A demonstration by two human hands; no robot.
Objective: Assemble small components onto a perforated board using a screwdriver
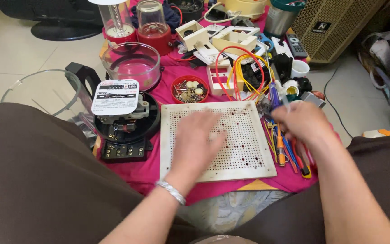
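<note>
Work so far: The white board with many small holes (244,135) lies flat on the pink cloth (136,169), right in front of the person. Nothing is stuck into its holes that can be seen. It looks like the work on the board is just at the start, but that is a guess from how things lie.

What is left: The loose wires, the plastic parts and the tools are all off the board, so most of the job seems not done yet.

Left hand: The left hand (195,140) lies flat on the near left part of the board. Its fingers are spread and mostly straight. It holds nothing; it only rests or presses on the board. It is a bit blurred.

Right hand: The right hand (304,119) is at the right edge of the board, over the pile of tools (290,151) with orange, blue and red handles. Its fingers are curled down. It is too blurred to tell if it has hold of a tool or only touches the pile.

Near the board: A red dish of small screws (189,89) sits just behind the board. Red and yellow wires (242,68) loop over a white plastic frame behind it.

Left of the board: A round black meter with a white label (122,118) sits beside the board, with a clear bowl (132,63) behind it.
</note>
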